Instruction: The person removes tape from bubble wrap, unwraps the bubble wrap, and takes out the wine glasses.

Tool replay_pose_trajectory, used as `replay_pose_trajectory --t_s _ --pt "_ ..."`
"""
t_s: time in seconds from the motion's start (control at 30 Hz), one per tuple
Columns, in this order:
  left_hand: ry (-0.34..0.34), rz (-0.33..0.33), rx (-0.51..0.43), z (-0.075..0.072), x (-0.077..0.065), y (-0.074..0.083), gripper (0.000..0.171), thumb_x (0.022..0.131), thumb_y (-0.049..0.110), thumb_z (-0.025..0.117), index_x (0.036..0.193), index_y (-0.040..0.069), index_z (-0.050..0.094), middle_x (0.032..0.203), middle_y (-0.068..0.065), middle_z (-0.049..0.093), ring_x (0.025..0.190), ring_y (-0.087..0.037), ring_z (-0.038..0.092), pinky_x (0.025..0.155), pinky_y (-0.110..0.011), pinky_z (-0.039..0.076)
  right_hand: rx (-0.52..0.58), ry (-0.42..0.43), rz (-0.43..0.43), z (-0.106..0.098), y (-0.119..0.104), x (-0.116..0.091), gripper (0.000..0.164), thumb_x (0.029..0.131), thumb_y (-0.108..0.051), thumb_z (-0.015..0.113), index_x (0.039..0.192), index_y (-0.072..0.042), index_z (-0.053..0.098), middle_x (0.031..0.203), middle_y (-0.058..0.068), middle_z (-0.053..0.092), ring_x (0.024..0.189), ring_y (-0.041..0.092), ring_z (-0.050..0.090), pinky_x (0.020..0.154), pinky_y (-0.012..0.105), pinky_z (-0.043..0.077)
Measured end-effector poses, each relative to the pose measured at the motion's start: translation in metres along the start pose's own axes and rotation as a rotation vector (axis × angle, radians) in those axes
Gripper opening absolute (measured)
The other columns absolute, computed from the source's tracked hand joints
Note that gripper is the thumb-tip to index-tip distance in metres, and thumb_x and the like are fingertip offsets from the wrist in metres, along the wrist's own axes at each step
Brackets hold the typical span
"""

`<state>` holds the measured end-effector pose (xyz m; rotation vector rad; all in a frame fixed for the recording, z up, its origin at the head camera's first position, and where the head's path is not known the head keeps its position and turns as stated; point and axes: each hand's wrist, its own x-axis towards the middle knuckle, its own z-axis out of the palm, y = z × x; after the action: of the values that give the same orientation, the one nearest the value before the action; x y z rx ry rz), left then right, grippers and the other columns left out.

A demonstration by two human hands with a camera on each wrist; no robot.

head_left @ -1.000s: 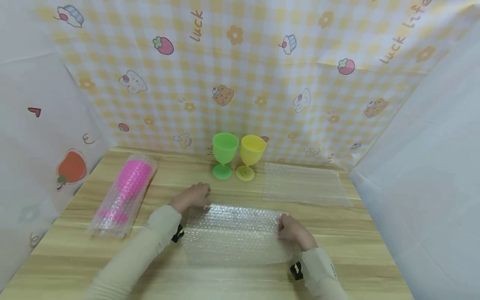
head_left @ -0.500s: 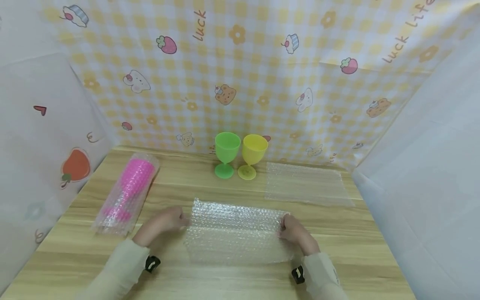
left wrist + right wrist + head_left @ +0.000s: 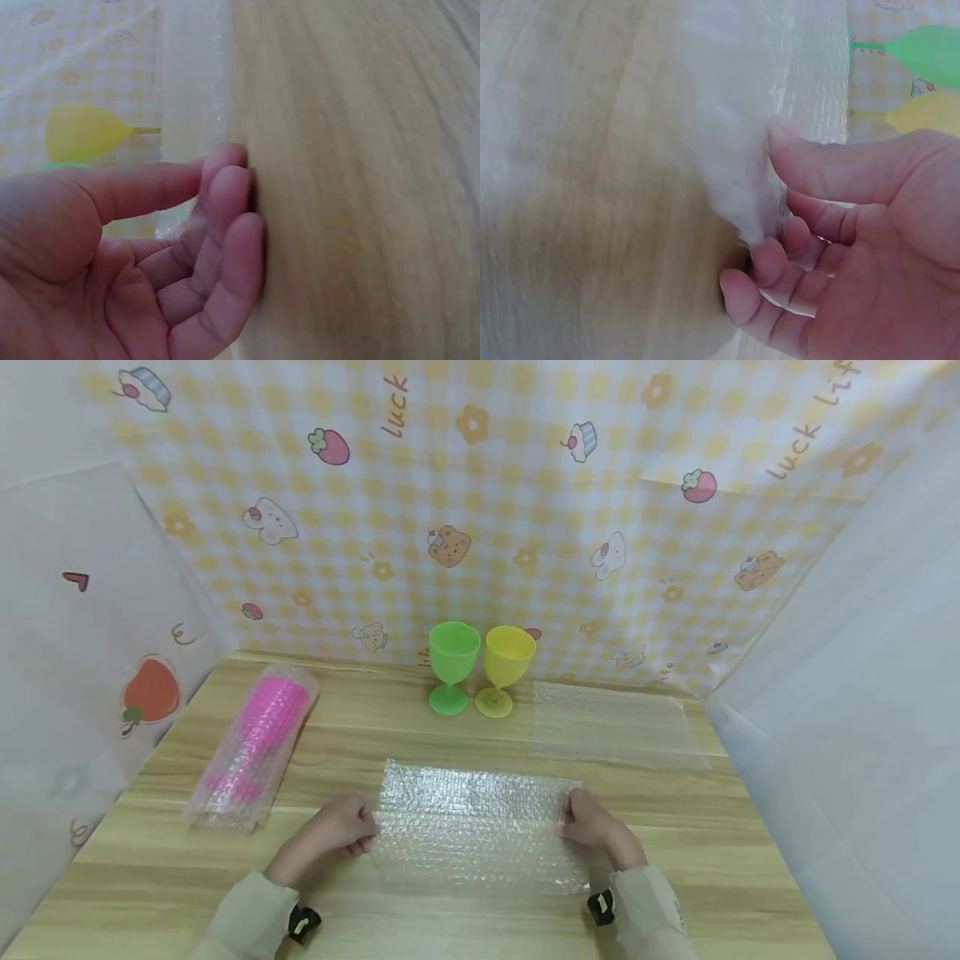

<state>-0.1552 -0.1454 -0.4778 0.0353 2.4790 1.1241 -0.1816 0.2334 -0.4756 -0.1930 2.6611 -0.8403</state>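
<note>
A clear bubble wrap bag [image 3: 480, 831] lies in the middle of the table in the head view, its upper part catching the light. My left hand [image 3: 347, 825] pinches its left edge between thumb and fingers. At the opposite edge, my right hand [image 3: 588, 820] grips the wrap with thumb and curled fingers. In the right wrist view the bubble wrap [image 3: 739, 150] rises beside the thumb. The left wrist view shows the thumb of the left hand [image 3: 172, 247] meeting the fingertips at the wrap's edge.
Behind the wrap stand a green goblet [image 3: 453, 662] and a yellow goblet [image 3: 508, 667]. A second bubble wrap piece [image 3: 615, 727] lies flat at the back right. On the left rests a pink goblet [image 3: 262, 727] in bubble wrap. A patterned cloth [image 3: 487, 502] hangs behind the table.
My left hand has come from the upper left corner down to the middle of the left edge and pinches the wrap there. The right hand keeps its grip nearly in place.
</note>
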Motion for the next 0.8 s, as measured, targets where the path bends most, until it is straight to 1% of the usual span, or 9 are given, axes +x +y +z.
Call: replay_pose_trajectory --t_s 0.1,0.2,0.3,0.4,0.5,0.57,0.63,0.7,0.8 --pt "0.008 -0.012 -0.009 0.001 0.002 -0.001 0.018 0.083 0.006 0.061 0.065 0.002 0.057 0.054 -0.005 0.060 0.047 -0.013 0.057 0.044 -0.024 0.048 0.008 -0.014 0.002 -0.001 0.002 0.000 0.031 0.075 0.002 0.071 0.089 0.003 0.043 0.085 0.009 0.040 0.080 0.022 0.041 0.073 0.033 0.041" --pt "-0.012 0.020 -0.046 0.001 0.004 -0.004 0.018 0.084 0.007 0.061 0.067 0.000 0.058 0.055 -0.006 0.060 0.048 -0.013 0.058 0.045 -0.025 0.051 -0.011 -0.004 0.001 -0.001 0.003 0.001 0.031 0.075 0.001 0.071 0.089 0.002 0.043 0.085 0.009 0.041 0.081 0.022 0.042 0.074 0.035 0.043" --pt "-0.071 0.056 -0.138 0.000 0.008 -0.008 0.018 0.086 0.008 0.060 0.073 -0.003 0.060 0.058 -0.007 0.061 0.050 -0.013 0.059 0.049 -0.027 0.055 -0.045 0.010 0.005 -0.001 0.003 0.000 0.032 0.075 -0.001 0.071 0.090 0.001 0.044 0.087 0.009 0.043 0.082 0.023 0.045 0.077 0.040 0.045" --pt "-0.142 0.056 -0.265 0.001 0.010 -0.012 0.018 0.089 0.012 0.058 0.081 -0.005 0.059 0.062 -0.006 0.061 0.052 -0.012 0.060 0.052 -0.028 0.056 -0.079 0.015 0.047 0.000 0.002 -0.002 0.031 0.078 -0.004 0.070 0.093 0.000 0.044 0.089 0.011 0.045 0.084 0.025 0.049 0.079 0.044 0.048" --pt "-0.187 0.040 -0.358 0.004 0.011 -0.014 0.021 0.091 0.016 0.056 0.086 -0.005 0.058 0.064 -0.005 0.061 0.055 -0.012 0.061 0.054 -0.028 0.056 -0.144 0.023 0.103 0.001 0.000 -0.004 0.038 0.081 -0.010 0.068 0.104 0.008 0.043 0.099 0.022 0.052 0.091 0.035 0.056 0.083 0.048 0.050" --pt "-0.193 0.046 -0.386 0.005 0.010 -0.014 0.021 0.091 0.016 0.056 0.087 -0.005 0.057 0.065 -0.005 0.061 0.056 -0.013 0.062 0.054 -0.028 0.057 -0.182 0.021 0.153 0.003 -0.001 -0.006 0.049 0.083 -0.015 0.066 0.111 0.014 0.039 0.104 0.030 0.053 0.094 0.042 0.057 0.082 0.051 0.050" --pt "-0.189 0.068 -0.399 0.006 0.008 -0.014 0.020 0.092 0.015 0.055 0.088 -0.005 0.056 0.066 -0.005 0.062 0.057 -0.013 0.062 0.054 -0.029 0.056 -0.218 0.021 0.201 0.004 -0.003 -0.008 0.063 0.084 -0.020 0.065 0.120 0.019 0.032 0.111 0.036 0.050 0.096 0.048 0.056 0.083 0.055 0.050" --pt "-0.168 0.109 -0.393 0.007 0.006 -0.013 0.019 0.091 0.013 0.056 0.088 -0.006 0.055 0.068 -0.005 0.063 0.057 -0.013 0.061 0.054 -0.029 0.056 -0.224 0.024 0.248 0.006 -0.005 -0.010 0.065 0.085 -0.022 0.064 0.121 0.019 0.029 0.108 0.035 0.050 0.089 0.047 0.058 0.078 0.054 0.052" --pt "-0.121 0.185 -0.360 0.006 0.003 -0.012 0.018 0.090 0.012 0.057 0.089 -0.006 0.054 0.069 -0.007 0.063 0.057 -0.013 0.060 0.053 -0.028 0.056 -0.225 0.025 0.291 0.010 -0.010 -0.014 0.060 0.088 -0.019 0.061 0.120 0.019 0.029 0.093 0.028 0.053 0.073 0.039 0.060 0.065 0.047 0.054"
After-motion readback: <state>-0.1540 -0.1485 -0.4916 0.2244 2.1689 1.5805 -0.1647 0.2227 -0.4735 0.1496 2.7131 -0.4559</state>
